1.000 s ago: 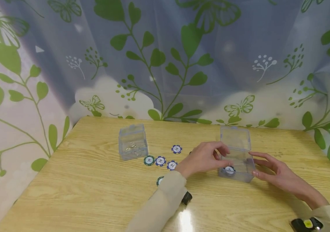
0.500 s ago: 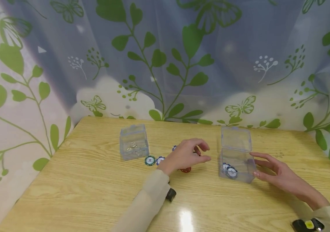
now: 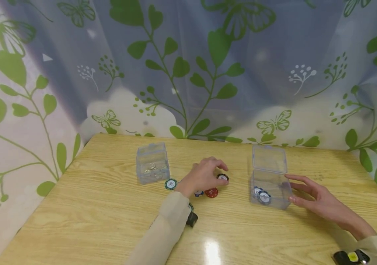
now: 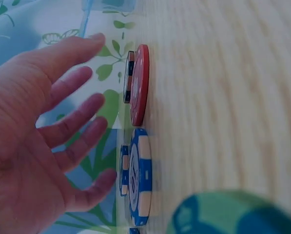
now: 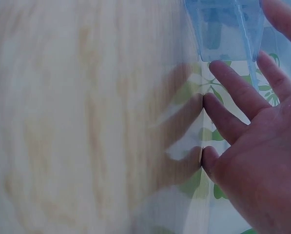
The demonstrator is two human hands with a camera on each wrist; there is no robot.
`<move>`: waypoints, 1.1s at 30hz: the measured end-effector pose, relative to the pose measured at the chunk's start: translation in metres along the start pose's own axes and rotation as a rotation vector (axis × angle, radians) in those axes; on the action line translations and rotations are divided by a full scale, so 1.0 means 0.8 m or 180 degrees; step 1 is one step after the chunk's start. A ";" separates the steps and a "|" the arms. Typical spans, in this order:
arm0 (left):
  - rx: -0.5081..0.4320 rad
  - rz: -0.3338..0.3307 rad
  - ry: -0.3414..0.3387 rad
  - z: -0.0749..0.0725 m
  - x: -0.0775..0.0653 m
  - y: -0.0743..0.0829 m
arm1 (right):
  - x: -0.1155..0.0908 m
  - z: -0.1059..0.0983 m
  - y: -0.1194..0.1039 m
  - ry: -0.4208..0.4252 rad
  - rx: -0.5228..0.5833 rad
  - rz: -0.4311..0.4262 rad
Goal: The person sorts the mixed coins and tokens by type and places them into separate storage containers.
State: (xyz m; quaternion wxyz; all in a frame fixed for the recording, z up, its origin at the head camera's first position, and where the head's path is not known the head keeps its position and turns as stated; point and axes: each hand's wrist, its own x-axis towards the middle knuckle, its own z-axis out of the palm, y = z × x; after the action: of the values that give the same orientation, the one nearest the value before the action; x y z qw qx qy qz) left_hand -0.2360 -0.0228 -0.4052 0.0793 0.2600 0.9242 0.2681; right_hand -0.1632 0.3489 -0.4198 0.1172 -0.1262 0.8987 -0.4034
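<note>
My left hand [image 3: 201, 178] hovers over several poker chips, its fingers spread and loosely bent with nothing held. Its thumb and fingertips are around a black poker chip [image 3: 223, 178]. A red poker chip [image 3: 212, 193] lies just below the thumb; a blue poker chip [image 4: 144, 178] stands out in the left wrist view. Other chips are partly hidden under the hand and wrist. To the right stands a clear plastic box [image 3: 276, 203], lid tipped back, with blue-edged chips [image 3: 264, 197] inside. My right hand [image 3: 317, 198] touches this box's right side with extended fingers.
A second clear box [image 3: 139, 173], lid raised, stands at the left with several small shiny coin-like pieces [image 3: 155, 170] inside. Beside it lies a green poker chip [image 3: 170, 184]. A leaf-printed curtain [image 3: 188, 73] hangs behind the wooden table [image 3: 75, 206].
My left hand has moved left from over the right box to the loose chips. Two chips now show in that box. The right hand has stayed at the box's side.
</note>
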 end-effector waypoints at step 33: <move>0.0401 -0.0316 -0.0009 0.006 0.010 0.013 | -0.001 0.001 -0.002 0.0021 0.0014 0.0016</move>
State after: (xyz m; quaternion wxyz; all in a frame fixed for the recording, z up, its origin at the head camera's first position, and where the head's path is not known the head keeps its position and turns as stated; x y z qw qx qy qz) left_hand -0.2366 -0.0091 -0.4033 0.0773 0.2188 0.9509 0.2049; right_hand -0.1624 0.3476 -0.4193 0.1155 -0.1224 0.8985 -0.4055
